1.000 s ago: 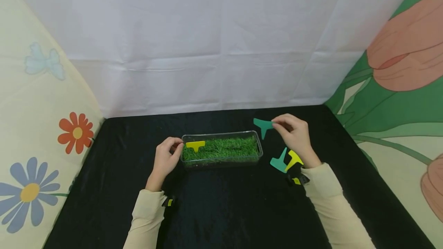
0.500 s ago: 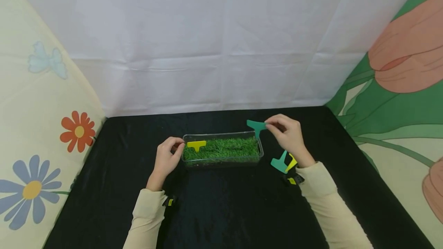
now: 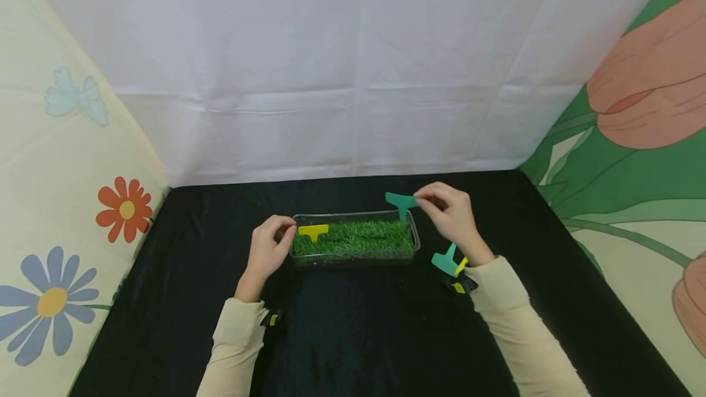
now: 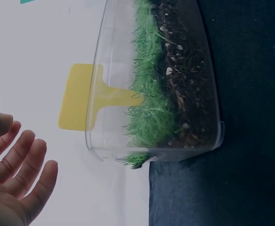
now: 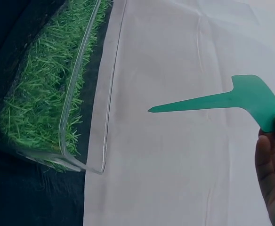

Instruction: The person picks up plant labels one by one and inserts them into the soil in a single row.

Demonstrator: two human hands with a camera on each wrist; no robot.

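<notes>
Head view, right hand [image 3: 451, 216]: fingers clamped on the crossbar of a green T-shaped marker [image 3: 399, 200], right of centre, stem down over the far right corner of the clear planter [image 3: 353, 254], its tip above the rim.
Left hand [image 3: 268, 247]: fingers slightly apart, just beside the planter's left end.
Yellow marker [image 3: 313, 231]: upright in the grass [image 3: 366, 236], left end.
Black bench [image 3: 353, 336]: second green marker [image 3: 444, 260] and partly hidden yellow piece [image 3: 461, 266], right of the planter.

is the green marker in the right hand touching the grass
Apart. In the right wrist view, the green marker ends short of the grass, its tip outside the container rim, with white cloth showing in the gap.
</notes>
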